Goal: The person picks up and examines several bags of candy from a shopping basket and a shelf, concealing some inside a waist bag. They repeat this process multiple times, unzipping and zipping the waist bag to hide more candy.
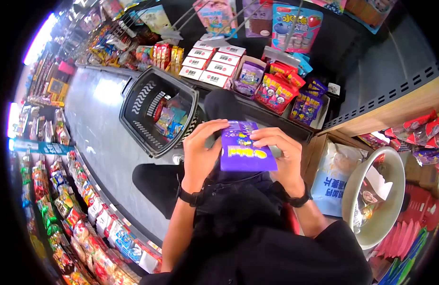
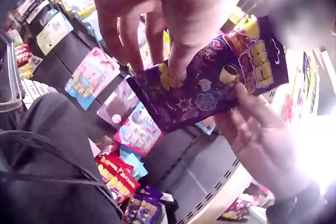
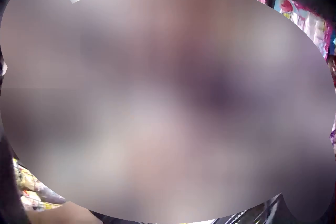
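Both hands hold a purple box (image 1: pixel 243 147) with yellow lettering and small printed pictures, in front of the person's lap. In the head view the left hand (image 1: pixel 200 149) grips its left side, fingers over the top edge. The right hand (image 1: pixel 285 154) grips the right side, fingers lying across the printed face. In the left wrist view, left fingertips press the near end of the box (image 2: pixel 205 85), while the right hand (image 2: pixel 262 134) holds its lower edge with the thumb on the print. Most of the right wrist view is blurred, hiding the hands there.
A black shopping basket (image 1: pixel 138 107) with colourful packets inside stands on the floor to the left. Ahead, a low shelf carries white-and-red boxes (image 1: pixel 221 66), red packets (image 1: pixel 276 92) and purple packets (image 1: pixel 306 107). At right stand a blue-and-white bag (image 1: pixel 335 175) and a pale basin (image 1: pixel 395 204).
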{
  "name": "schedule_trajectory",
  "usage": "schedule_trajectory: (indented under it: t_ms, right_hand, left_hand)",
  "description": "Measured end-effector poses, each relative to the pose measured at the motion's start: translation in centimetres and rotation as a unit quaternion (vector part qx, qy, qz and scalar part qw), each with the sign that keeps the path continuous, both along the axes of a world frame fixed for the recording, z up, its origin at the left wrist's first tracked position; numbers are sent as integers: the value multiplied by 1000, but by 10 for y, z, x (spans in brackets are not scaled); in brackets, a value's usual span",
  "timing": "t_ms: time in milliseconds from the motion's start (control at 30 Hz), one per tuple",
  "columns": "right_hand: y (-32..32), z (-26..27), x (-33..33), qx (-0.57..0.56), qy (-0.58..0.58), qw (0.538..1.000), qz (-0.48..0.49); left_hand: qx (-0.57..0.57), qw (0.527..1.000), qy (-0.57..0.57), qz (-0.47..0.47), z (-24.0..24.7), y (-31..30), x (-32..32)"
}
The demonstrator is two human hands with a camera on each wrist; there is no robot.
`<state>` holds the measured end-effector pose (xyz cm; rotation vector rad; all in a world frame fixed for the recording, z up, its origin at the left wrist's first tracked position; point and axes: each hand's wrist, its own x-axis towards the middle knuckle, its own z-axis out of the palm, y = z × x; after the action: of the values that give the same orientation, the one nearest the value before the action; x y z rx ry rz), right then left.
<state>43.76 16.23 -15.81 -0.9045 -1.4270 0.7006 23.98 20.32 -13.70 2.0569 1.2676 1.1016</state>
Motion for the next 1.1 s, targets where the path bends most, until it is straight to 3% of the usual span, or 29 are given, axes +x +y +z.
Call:
schedule_trajectory:
  t_ms: [167,300,400,500,567,633,733,800,833,867,933,1033,1100]
  right_hand:
    - [15,-29,26,-64,-31,990,-120]
    - [39,-80,65,-166,-36,953,-253]
    - [57,-129,110,-159,-121,924,-327]
    - [84,-169,154,-188,-123,903,-365]
    - [98,-194,177,-244,-116,882,-385]
    - [109,-218,191,-230,-130,890,-371]
    - [113,-270,202,-273,-149,872,-379]
    - [113,-282,206,-301,-135,869,-370]
    - [112,-292,208,-276,-95,889,-352]
    - [105,-296,200,-267,-153,862,-404]
    - [89,-269,182,-264,-164,856,-414]
    - [55,-244,138,-232,-135,898,-349]
    - [22,-223,87,-285,-123,927,-211]
  left_hand:
    - [-89,993,53,-64,-22,43,53]
    - [-171,981,48,-84,-66,76,113]
    - [-401,888,-95,-203,-147,99,155]
    - [-454,861,-84,-212,-176,126,205]
    - [-457,867,-87,-180,-190,134,233]
    - [-445,879,-73,-156,-217,144,248]
    - [-433,879,64,-192,-220,144,240]
    - [-452,861,-14,-234,-203,138,220]
    - [-453,857,-43,-241,-184,136,208]
    - [-454,852,-73,-248,-163,132,193]
    - [-426,874,-75,-223,-122,124,161]
    - [-377,908,-81,-162,-101,105,102]
    - [-343,932,-72,-88,-75,79,49]
